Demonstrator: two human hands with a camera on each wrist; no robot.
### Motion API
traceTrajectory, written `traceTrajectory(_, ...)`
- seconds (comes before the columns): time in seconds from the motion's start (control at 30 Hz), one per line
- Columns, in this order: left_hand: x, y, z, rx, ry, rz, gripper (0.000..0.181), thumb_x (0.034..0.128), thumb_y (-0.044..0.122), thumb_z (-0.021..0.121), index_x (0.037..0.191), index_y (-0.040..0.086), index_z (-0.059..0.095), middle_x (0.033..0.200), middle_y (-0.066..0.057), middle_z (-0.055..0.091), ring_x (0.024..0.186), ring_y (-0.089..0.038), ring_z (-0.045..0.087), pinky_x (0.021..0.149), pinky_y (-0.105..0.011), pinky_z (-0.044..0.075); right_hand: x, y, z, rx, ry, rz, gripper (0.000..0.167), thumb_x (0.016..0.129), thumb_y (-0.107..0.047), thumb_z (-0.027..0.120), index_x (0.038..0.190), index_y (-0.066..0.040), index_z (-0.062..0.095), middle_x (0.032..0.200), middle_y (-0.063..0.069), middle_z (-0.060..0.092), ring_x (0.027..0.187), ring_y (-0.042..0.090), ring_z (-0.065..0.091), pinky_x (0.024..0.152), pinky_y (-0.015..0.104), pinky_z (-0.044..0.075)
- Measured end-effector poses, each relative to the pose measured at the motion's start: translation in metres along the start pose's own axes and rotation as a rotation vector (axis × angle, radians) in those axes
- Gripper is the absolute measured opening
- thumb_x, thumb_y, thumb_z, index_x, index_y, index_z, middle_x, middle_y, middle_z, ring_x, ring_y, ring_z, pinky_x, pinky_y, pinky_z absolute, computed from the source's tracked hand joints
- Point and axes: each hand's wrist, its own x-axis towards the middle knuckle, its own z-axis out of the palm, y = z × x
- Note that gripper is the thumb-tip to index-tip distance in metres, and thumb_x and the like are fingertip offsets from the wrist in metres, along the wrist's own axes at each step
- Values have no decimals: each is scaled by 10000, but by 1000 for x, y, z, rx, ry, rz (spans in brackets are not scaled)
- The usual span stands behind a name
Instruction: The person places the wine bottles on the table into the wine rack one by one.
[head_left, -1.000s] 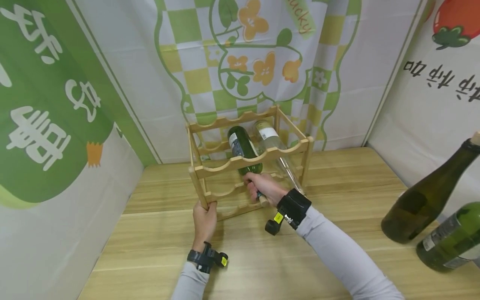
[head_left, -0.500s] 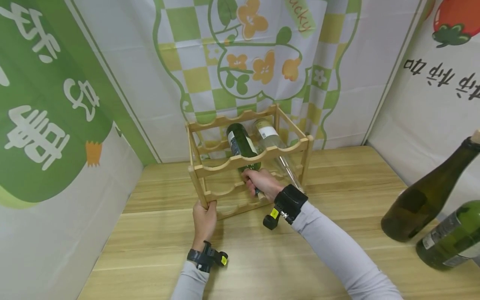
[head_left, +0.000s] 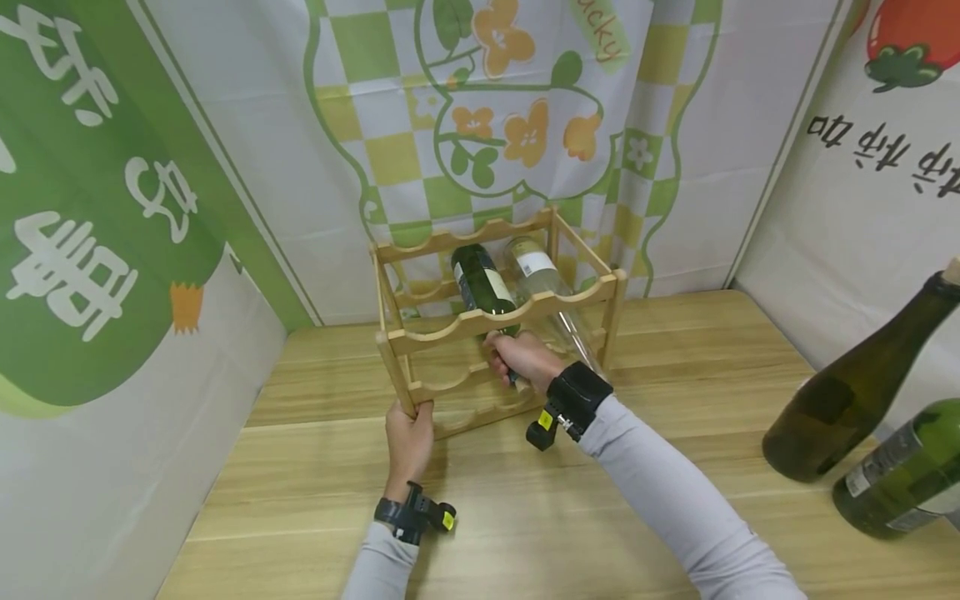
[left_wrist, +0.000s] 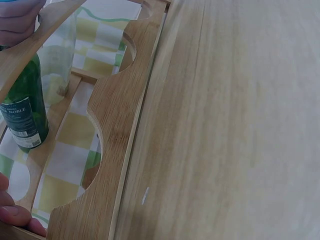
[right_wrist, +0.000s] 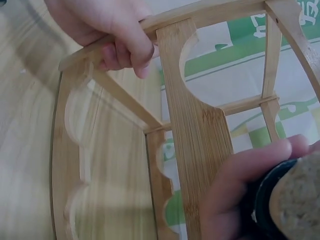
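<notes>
A two-tier wooden wine rack [head_left: 431, 339] stands on the table. My left hand [head_left: 408, 433] grips its front left post near the bottom. A green wine bottle [head_left: 480, 279] lies in the upper tier, its base toward the back. My right hand [head_left: 528, 358] holds this bottle by the neck, in front of the rack; the cork [right_wrist: 302, 200] shows past the fingers in the right wrist view. To its right lies a clear bottle [head_left: 534, 265] with a white label, neck toward me and partly hidden by my right arm. The green bottle's dark label [left_wrist: 21, 120] shows in the left wrist view.
A tall dark bottle [head_left: 847, 400] with a cork and a green labelled bottle [head_left: 892, 479] stand at the right of the wooden table [head_left: 315, 508]. A checkered, flowered curtain [head_left: 397, 125] hangs right behind the rack.
My right hand has moved a little forward, away from me, and the green wine bottle has slid slightly toward the back of the rack. The left hand and rack stay put.
</notes>
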Motion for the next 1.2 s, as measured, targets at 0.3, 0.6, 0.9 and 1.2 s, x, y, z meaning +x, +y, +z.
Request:
traceTrajectory(0.3,1,0,-1,4,3,-5,340,1030,73,555,724,132,417,613,49,356,501,-70,332,471,-234,273,-4,-3,0,-233,78,-22,492,1095,-349,489,676,-105,575,539,-31,519,441,96,481,427,227,370)
traceTrajectory(0.6,1,1,0,-10,9,-13,331,1034,78,568,742,131,421,635,45,348,477,-20,312,474,-234,256,-2,-6,5,-778,199,-83,772,1107,-508,349,515,-133,674,594,119,717,412,190,579,572,302,487)
traceTrajectory(0.9,1,0,0,2,4,-12,335,1030,70,559,732,127,418,624,47,355,486,-33,324,464,-233,267,6,1,6,-951,262,-146,693,1091,-479,389,551,-138,659,527,46,647,578,245,674,820,431,592)
traceTrajectory(1.2,1,-1,0,-11,4,-3,342,1026,59,554,722,140,419,613,59,362,504,-48,331,466,-226,266,-8,-9,17,-1086,390,-175,454,1057,-407,584,1111,5,766,1163,271,739,1103,466,716,842,541,621)
